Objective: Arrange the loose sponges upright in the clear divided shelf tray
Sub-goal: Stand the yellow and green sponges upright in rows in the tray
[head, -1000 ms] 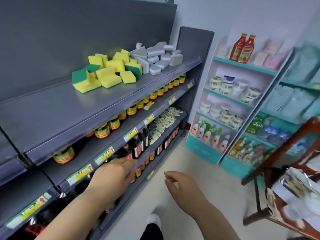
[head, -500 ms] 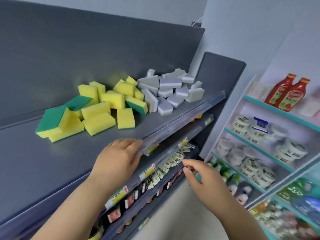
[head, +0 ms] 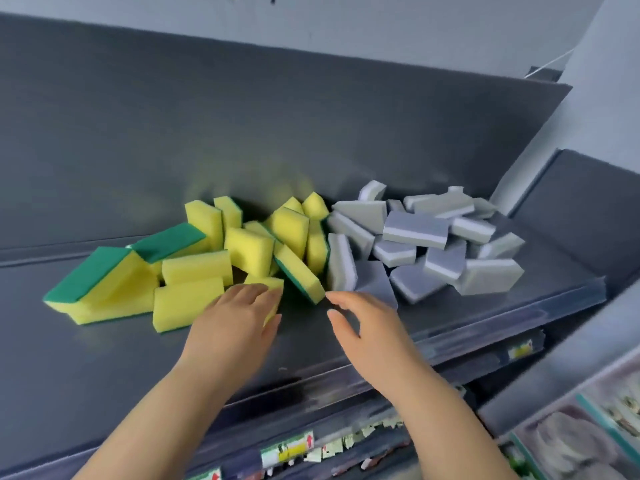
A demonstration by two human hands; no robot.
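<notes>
Both hands have come up from the front edge, where they were half a second ago, and now reach across the shelf (head: pixel 104 362) to the piles. My left hand (head: pixel 235 327) lies over the front sponge (head: pixel 268 283), a small yellow one at the near side of the yellow sponges (head: pixel 197 268). Its fingers (head: pixel 249 294) rest fairly straight on top, with the thumb at the near face. Whether that grip has closed I cannot tell. My right hand (head: pixel 370 330) holds nothing: its fingers (head: pixel 346 301) are apart and loosely bent, just short of the grey sponges (head: pixel 429 244).

Progress, as judged: none of the arranging is done. Both colours lie in loose heaps on the shelf, yellow to the left and grey to the right, touching where they meet. Most pieces lean or lie flat, and the few on edge are propped by neighbours. I cannot make out the tray's dividers; only a clear strip (head: pixel 485 322) along the front edge shows. Every sponge is still to be stood up.

Edges and room: the back panel (head: pixel 277 133) stands directly behind the heaps, so nothing can be pushed further back. Open shelf lies left of the yellow heap and in front of both heaps, which should be enough for sorting. The clear strip is the only stop against a sponge sliding off toward the lower shelf (head: pixel 311 448)
</notes>
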